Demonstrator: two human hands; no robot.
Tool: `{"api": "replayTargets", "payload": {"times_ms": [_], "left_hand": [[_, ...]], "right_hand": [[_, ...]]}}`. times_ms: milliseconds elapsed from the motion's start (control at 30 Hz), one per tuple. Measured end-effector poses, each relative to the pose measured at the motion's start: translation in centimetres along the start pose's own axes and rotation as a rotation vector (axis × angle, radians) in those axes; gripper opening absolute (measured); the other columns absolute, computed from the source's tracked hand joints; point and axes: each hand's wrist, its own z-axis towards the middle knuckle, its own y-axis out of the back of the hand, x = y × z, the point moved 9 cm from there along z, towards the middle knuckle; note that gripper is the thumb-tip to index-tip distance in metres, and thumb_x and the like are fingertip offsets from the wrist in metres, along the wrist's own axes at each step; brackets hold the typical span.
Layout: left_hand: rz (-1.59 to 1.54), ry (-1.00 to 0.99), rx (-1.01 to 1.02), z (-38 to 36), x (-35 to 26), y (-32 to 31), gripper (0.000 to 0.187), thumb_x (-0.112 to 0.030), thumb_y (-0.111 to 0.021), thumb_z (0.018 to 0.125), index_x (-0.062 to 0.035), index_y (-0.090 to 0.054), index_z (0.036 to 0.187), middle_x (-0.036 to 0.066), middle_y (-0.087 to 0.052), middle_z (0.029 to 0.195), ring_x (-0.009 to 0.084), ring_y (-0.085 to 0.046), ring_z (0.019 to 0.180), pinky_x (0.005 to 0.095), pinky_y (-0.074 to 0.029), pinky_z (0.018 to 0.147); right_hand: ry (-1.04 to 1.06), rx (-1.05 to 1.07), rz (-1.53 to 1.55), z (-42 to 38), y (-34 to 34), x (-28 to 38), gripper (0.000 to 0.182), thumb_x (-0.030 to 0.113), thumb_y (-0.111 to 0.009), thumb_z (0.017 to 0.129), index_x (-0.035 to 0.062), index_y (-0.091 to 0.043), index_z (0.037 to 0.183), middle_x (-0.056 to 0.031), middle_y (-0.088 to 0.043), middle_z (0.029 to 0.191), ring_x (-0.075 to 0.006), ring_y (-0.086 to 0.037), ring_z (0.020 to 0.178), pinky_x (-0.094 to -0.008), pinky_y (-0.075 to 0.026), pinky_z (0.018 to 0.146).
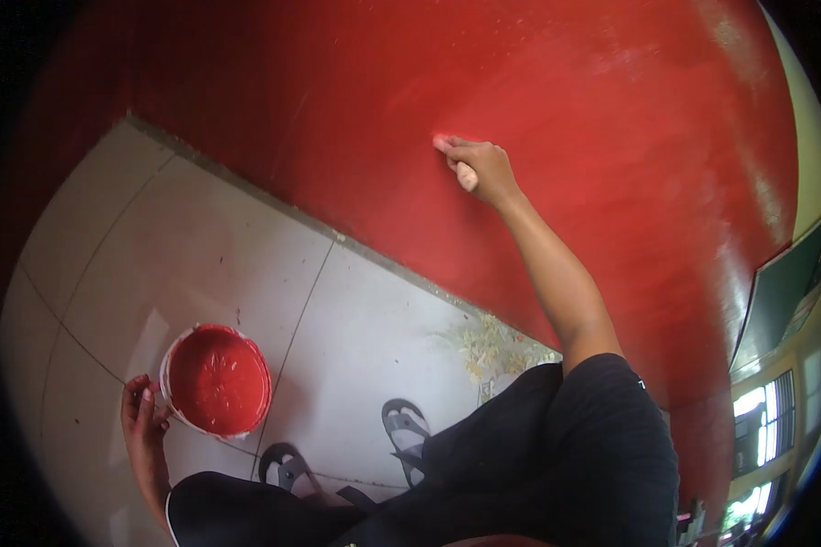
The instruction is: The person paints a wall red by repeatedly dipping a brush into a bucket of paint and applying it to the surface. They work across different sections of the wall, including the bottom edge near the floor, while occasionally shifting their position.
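Observation:
A paintbrush with a pale wooden handle (466, 176) is in my right hand (491, 171), its fingers wrapped round it. The brush head points at the red wall (383, 109), and my fingers mostly hide the bristles. Low on the left, my left hand (143, 410) grips a white paint bucket (267, 392) at its left side. Red paint (219, 378) fills the inside of the bucket, and smears mark its rim. How the fingers hold the bucket's edge or handle is partly hidden.
Pale floor tiles (356, 319) meet the wall along a slanting edge. Yellowish paint flakes or debris (497, 351) lie against that edge. My sandalled feet (406, 428) stand close to the bucket. On the right are a dark green board (784, 283) and barred windows (764, 419).

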Motion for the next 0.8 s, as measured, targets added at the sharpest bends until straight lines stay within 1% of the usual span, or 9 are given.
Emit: {"api": "replayTargets", "payload": {"times_ms": [133,167,300,433,500,533,567,667,800], "left_hand": [[-0.001,0.011,-0.015,0.1,-0.3,-0.7,0.034,-0.032,-0.063,0.095,-0.0104,-0.056,0.119,-0.001,-0.061,0.106,0.0032,-0.050,0.064,0.0193,-0.033,0.061],[-0.008,0.001,-0.015,0.2,-0.4,-0.7,0.034,-0.032,-0.063,0.095,-0.0104,-0.056,0.119,-0.001,-0.061,0.106,0.0032,-0.050,0.064,0.0193,-0.033,0.061],[0.036,0.034,-0.044,0.5,-0.5,-0.8,0.030,-0.032,-0.063,0.095,-0.0108,-0.057,0.115,-0.002,-0.062,0.099,0.0034,-0.048,0.059,0.0197,-0.032,0.057],[0.017,0.032,-0.032,0.5,-0.6,-1.0,0.029,-0.033,-0.063,0.094,-0.0114,-0.057,0.112,-0.002,-0.063,0.099,0.0036,-0.049,0.060,0.0195,-0.032,0.057],[0.025,0.035,-0.058,0.2,-0.8,-0.7,0.028,-0.033,-0.063,0.094,-0.0115,-0.057,0.112,-0.002,-0.063,0.098,0.0038,-0.049,0.059,0.0194,-0.032,0.057],[0.041,0.043,-0.048,0.1,-0.8,-0.8,0.028,-0.033,-0.063,0.094,-0.0117,-0.057,0.111,-0.002,-0.062,0.099,0.0041,-0.050,0.061,0.0196,-0.032,0.057],[0.061,0.050,-0.038,0.0,-1.0,-0.8,0.028,-0.034,-0.063,0.094,-0.0118,-0.057,0.111,-0.002,-0.062,0.100,0.0044,-0.052,0.062,0.0198,-0.032,0.058],[0.034,0.065,-0.069,0.0,-0.4,-0.2,0.028,-0.033,-0.063,0.094,-0.0119,-0.057,0.111,-0.001,-0.061,0.103,0.0051,-0.055,0.064,0.0203,-0.033,0.059],[0.051,0.055,-0.035,-0.2,-1.1,-0.6,0.027,-0.033,-0.062,0.094,-0.0113,-0.058,0.109,-0.001,-0.060,0.104,0.0056,-0.057,0.066,0.0206,-0.033,0.060]], "right_hand": [[-0.043,0.009,1.342,4.6,7.8,-10.3,0.019,0.000,-0.055,0.080,0.0020,-0.071,0.090,-0.0095,-0.072,0.097,-0.0172,-0.067,0.093,-0.0343,-0.053,0.078],[0.080,-0.088,0.627,4.8,15.5,-9.7,0.019,-0.001,-0.057,0.079,0.0037,-0.071,0.091,-0.0079,-0.070,0.092,-0.0168,-0.065,0.088,-0.0309,-0.053,0.072],[-0.298,-0.483,0.286,7.0,35.5,-22.0,0.014,0.002,-0.073,0.075,0.0075,-0.061,0.081,0.0021,-0.068,0.090,-0.0118,-0.062,0.078,-0.0270,-0.051,0.070],[0.017,-1.000,-0.052,6.6,40.6,-17.0,0.007,0.007,-0.065,0.082,0.0050,-0.069,0.087,-0.0080,-0.070,0.099,-0.0161,-0.066,0.082,-0.0284,-0.051,0.073],[-0.092,-1.128,-0.173,5.8,37.7,-13.9,0.004,-0.002,-0.060,0.083,-0.0014,-0.064,0.083,-0.0143,-0.071,0.111,-0.0168,-0.068,0.093,-0.0281,-0.050,0.076],[-0.273,-1.088,-0.534,6.7,34.0,-15.0,0.012,0.021,-0.066,0.085,0.0162,-0.075,0.090,0.0049,-0.074,0.089,-0.0104,-0.061,0.069,-0.0288,-0.047,0.064],[-0.387,-0.915,0.069,6.8,29.7,-14.6,0.020,0.026,-0.063,0.087,0.0201,-0.078,0.098,0.0005,-0.075,0.086,-0.0146,-0.065,0.071,-0.0280,-0.048,0.069],[-0.056,-0.773,-0.545,7.2,14.7,-4.8,0.013,0.020,-0.060,0.086,0.0171,-0.072,0.090,-0.0023,-0.070,0.107,-0.0199,-0.069,0.089,-0.0366,-0.057,0.069],[0.249,-0.328,-0.422,3.6,-4.5,5.0,0.010,0.022,-0.061,0.085,0.0166,-0.068,0.082,-0.0059,-0.065,0.093,-0.0234,-0.066,0.093,-0.0416,-0.056,0.067]]}}
